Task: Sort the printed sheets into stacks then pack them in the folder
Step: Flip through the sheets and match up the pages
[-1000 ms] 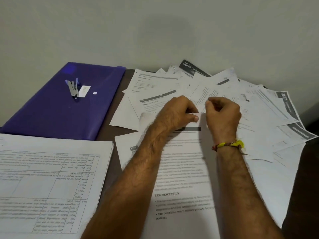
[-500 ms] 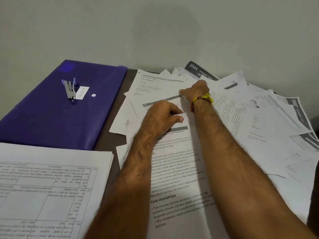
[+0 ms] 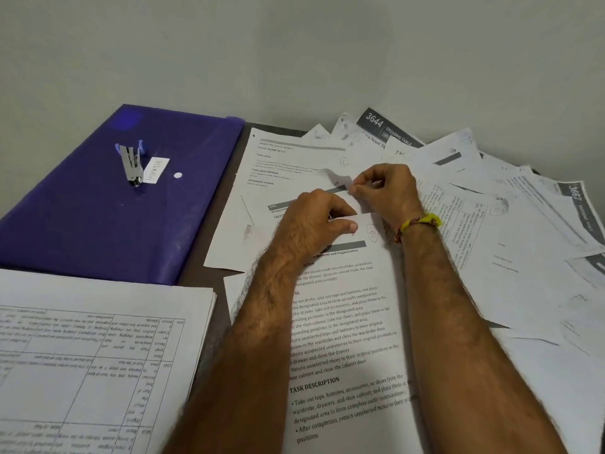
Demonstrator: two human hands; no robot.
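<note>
Loose printed sheets (image 3: 491, 257) lie fanned across the dark surface (image 3: 209, 257) under and beyond both hands, overlapping so heavily that no exact count can be made. The topmost sheet (image 3: 347, 339), headed "TASK DESCRIPTION" low down, runs with its long axis from the person toward the wall, tilted slightly clockwise, its text upright to the viewer; both forearms cross it. The left hand (image 3: 314, 224) rests curled on the upper part of this sheet, thumb pressed flat to the paper and fingers bent under. Just beyond and to its right, the right hand (image 3: 386, 191) is closed in a pinch, fingertips (image 3: 355, 188) nipping a raised paper edge; a yellow thread band (image 3: 420, 222) circles its wrist. Farther right of the right hand the fan spreads outward, two sheets showing dark header bands numbered 3644 and 3667. Left of the left hand, one neat stack of sheets (image 3: 98, 355) lies near the person, its table print upside down to the viewer. Beyond that stack lies one purple folder (image 3: 98, 224), closed and flat, long axis running toward the wall. On the folder rests one stapler (image 3: 131, 165), beside a white label (image 3: 156, 169).
</note>
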